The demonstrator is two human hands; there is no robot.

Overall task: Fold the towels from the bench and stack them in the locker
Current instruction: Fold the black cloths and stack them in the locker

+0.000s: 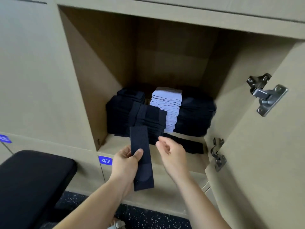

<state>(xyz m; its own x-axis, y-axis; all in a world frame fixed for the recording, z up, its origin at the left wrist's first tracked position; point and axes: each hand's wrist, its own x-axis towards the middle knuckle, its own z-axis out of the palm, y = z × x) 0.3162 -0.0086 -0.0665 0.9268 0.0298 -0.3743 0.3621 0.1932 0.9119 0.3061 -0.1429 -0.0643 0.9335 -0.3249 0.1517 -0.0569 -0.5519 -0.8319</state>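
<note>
My left hand (126, 160) grips a folded dark navy towel (142, 156), a narrow strip held upright just in front of the open locker (99, 90). My right hand (171, 152) hovers beside it with fingers loosely curled and nothing in it. Inside the locker stand a dark stack (130, 113) at the left, a pale lavender stack (168, 106) in the middle and another dark stack (196, 116) at the right. One more folded dark towel (186, 144) lies flat on the locker floor behind my right hand.
The locker door (264, 154) stands open at the right, with two metal hinges (265, 95) on its inner face. A black padded bench (33, 182) sits at the lower left. A blue tag "47" (105, 160) marks the locker below. Speckled dark flooring (148, 217) lies underneath.
</note>
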